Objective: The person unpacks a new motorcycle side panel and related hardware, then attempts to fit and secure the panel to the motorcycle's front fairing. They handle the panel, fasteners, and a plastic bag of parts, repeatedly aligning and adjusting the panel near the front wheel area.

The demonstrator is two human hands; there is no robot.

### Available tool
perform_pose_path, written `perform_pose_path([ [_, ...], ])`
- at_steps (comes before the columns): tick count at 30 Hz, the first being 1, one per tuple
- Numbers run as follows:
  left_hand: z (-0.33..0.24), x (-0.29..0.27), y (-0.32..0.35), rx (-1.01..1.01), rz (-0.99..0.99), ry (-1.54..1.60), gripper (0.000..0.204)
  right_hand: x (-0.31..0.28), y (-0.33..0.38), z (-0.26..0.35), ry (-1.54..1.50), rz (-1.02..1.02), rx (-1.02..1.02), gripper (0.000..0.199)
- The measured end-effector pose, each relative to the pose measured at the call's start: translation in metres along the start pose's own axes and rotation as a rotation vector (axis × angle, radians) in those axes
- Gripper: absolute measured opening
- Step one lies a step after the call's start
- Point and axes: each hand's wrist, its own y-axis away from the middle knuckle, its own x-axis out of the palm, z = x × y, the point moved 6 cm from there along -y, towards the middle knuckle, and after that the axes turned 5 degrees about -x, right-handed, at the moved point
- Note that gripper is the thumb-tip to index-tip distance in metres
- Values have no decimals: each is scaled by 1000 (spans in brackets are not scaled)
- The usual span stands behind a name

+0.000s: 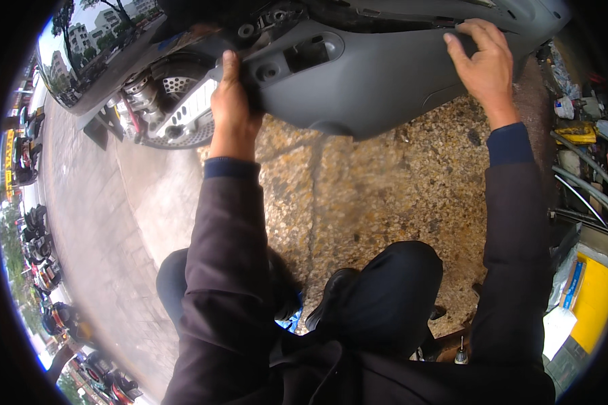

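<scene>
A long grey plastic scooter side panel (378,74) spans the top of the view, with a recessed rectangular opening and a round hole near its left end. My left hand (235,111) is closed around that left end, thumb up, its other fingers mostly hidden. Farther right, my right hand (483,64) curls over the panel's upper edge, thumb apart from the bent fingers. Beside my left hand is a silver slotted metal piece (189,108), in front of a wheel with a perforated brake disc (175,84).
Glossy dark bodywork (108,57) reflects buildings at upper left. Speckled stone floor (378,196) lies between the panel and my bent knees (392,290). Tools and metal rods (584,185) crowd the right side, near a yellow box (598,300). Parked motorbikes (40,236) line the far left.
</scene>
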Motion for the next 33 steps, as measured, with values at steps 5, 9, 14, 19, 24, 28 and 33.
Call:
perform_pose_path([
  [5,-1,-2,8,-1,-82,-22,42,-21,34,8,-234,-212,255,25],
  [9,0,4,24,-27,-62,77,39,-19,127,20,-485,-276,680,22],
  [14,-56,0,67,777,-633,-861,29,40,246,60,-642,164,1081,14],
  [19,-83,39,20,887,-345,-1358,40,79,294,111,-802,461,1072,14],
  [24,-89,28,-8,648,-212,-1125,36,100,336,105,-479,651,1000,18],
  [28,-75,33,-9,499,-61,-1005,26,102,358,89,-429,758,1109,18],
  [33,-74,37,3,346,-31,-764,14,84,258,104,-658,738,1048,20],
])
